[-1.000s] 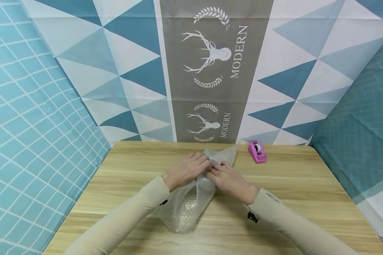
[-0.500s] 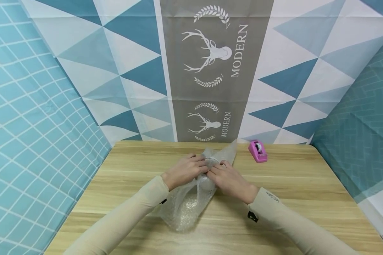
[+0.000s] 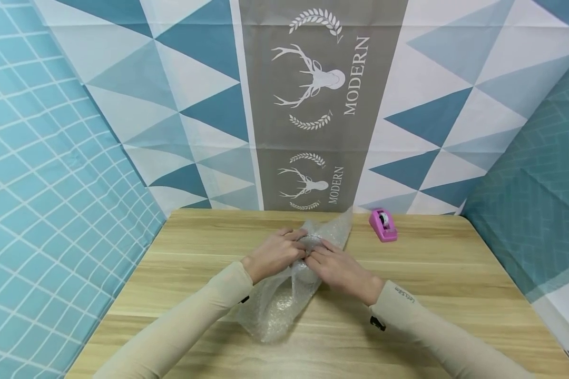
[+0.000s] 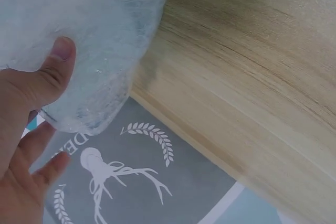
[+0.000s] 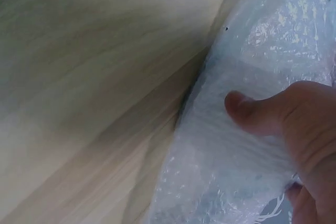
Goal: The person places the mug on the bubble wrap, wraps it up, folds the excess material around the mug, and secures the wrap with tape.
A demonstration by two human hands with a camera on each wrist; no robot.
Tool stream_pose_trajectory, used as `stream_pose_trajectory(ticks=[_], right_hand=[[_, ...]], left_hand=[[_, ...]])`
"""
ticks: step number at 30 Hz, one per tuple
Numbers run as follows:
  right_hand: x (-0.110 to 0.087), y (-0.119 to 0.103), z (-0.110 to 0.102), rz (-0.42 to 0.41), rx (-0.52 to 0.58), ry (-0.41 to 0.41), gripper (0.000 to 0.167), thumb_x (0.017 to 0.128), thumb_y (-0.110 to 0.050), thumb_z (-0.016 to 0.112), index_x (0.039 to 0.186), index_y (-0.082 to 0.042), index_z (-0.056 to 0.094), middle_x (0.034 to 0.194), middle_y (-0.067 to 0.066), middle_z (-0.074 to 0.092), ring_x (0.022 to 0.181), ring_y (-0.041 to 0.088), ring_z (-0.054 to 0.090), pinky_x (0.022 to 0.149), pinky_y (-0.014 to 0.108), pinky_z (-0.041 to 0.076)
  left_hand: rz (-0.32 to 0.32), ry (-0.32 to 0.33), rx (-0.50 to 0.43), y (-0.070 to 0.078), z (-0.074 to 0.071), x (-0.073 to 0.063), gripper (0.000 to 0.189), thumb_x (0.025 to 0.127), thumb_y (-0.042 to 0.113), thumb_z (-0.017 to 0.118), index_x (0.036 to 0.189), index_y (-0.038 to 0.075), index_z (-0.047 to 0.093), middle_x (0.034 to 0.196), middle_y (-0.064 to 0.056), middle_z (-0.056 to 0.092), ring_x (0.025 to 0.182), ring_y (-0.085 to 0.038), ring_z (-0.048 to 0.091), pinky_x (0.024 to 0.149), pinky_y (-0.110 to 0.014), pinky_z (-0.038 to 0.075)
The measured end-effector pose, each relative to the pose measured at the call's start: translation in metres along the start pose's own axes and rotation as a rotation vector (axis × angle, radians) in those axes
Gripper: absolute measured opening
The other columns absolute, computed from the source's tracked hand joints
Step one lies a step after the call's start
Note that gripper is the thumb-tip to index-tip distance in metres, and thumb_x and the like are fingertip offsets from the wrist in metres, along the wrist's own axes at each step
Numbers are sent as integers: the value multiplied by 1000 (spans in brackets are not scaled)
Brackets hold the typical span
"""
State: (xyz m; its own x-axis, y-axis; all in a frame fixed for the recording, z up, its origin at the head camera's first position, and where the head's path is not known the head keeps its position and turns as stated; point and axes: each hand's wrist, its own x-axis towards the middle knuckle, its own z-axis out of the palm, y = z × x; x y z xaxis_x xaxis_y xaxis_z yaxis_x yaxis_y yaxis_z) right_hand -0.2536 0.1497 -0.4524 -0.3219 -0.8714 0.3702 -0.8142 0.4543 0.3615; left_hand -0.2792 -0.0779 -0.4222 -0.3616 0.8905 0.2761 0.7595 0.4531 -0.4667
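A crumpled sheet of bubble wrap [image 3: 275,316] is laid on the wooden table [image 3: 417,284], and its upper middle is held between the two hands, which are brought close together over it. At the sheet's left side the wrap is pinched by the left hand [image 3: 276,254]; in the left wrist view the thumb is seen laid flat on the plastic, with the fingers placed beyond its edge. On the opposite side the wrap is pinched by the right hand [image 3: 340,270], its thumb pressed on the plastic and its fingers partly hidden behind. Between the hands and the person, a broad, rounded end is spread on the table; beyond the hands, a narrower part is extended.

The long axis is set diagonally, running from the near left to the far right in the head view, and a thin pointed corner is directed toward the table's far edge. To the right of that corner, a pink tape dispenser [image 3: 383,225] is placed, apart from both hands.
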Motion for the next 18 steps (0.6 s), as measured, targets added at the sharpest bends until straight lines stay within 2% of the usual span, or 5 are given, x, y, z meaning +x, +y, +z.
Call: stream_pose_trajectory(ticks=[5, 9, 13, 15, 18], right_hand=[[0, 4, 4, -38, 23, 35, 34, 86, 2, 61, 120, -2, 62, 119, 10, 73, 116, 27, 67, 111, 44, 50], [-1, 5, 5, -26, 61, 10, 36, 87, 3, 62, 123, 0, 60, 127, 15, 71, 123, 29, 65, 113, 43, 49], [-1, 5, 4, -8, 82, -23, 46, 83, 4, 68, 128, 2, 60, 133, 18, 68, 129, 30, 62, 115, 44, 46], [1, 4, 3, 0, 88, -29, 48, 81, 4, 71, 127, 2, 60, 132, 18, 68, 128, 30, 63, 115, 44, 47], [3, 5, 2, 18, 109, -33, 43, 77, 4, 74, 117, -1, 61, 123, 16, 72, 119, 28, 67, 112, 43, 49]], left_hand=[[-33, -74, -70, 0, 0, 3, 22, 92, 8, 73, 102, 25, 79, 130, 2, 71, 121, -17, 68, 69, -25, 61], [-10, -18, -141, 1, 1, 2, 15, 100, 7, 59, 112, 11, 68, 132, -6, 70, 128, -26, 64, 72, -29, 63], [12, 63, -222, 2, 3, 1, 17, 108, 11, 39, 119, 7, 52, 130, -10, 70, 118, -33, 69, 65, -29, 62], [8, 66, -246, 2, 4, 1, 17, 108, 10, 40, 121, 7, 51, 128, -10, 71, 115, -33, 70, 66, -29, 63], [-3, 17, -244, 1, 5, 3, 20, 103, 3, 51, 121, 9, 57, 129, -8, 71, 118, -31, 69, 73, -30, 64]])
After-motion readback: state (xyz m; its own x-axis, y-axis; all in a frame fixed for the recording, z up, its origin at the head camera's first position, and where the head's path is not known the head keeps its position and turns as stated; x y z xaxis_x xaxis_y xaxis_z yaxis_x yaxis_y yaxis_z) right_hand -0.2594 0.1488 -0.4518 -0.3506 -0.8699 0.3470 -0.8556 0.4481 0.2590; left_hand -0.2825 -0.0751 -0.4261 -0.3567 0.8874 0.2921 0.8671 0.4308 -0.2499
